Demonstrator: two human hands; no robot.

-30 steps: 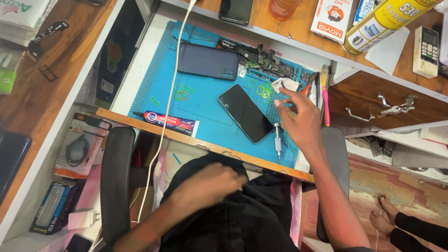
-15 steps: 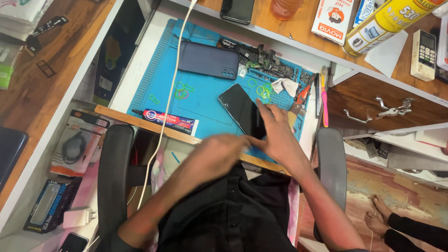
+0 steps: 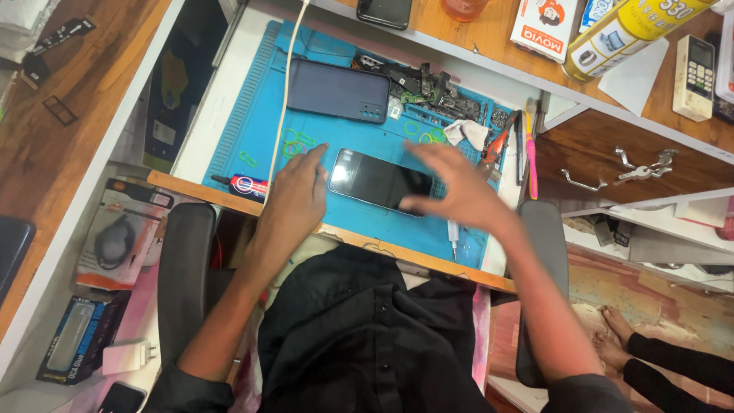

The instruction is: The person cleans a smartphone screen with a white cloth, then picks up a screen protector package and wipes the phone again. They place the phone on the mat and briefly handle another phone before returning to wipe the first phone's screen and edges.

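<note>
Both hands have shifted since half a second ago: the left hand (image 3: 294, 191) now lies flat and released on the blue mat (image 3: 252, 115), just left of the dark phone (image 3: 378, 181), where before it hung over the lap. Fingers spread and grasping nothing, the right hand (image 3: 451, 187) hovers over the phone's right end. One phone lies screen-up near the table's near edge; one blue-backed phone (image 3: 336, 90) lies farther off. One screwdriver (image 3: 453, 237) sits beneath the right wrist.

One head-worn camera looks steeply down, close above the bench (image 3: 229, 92), tilted, taking in lap and floor.
</note>
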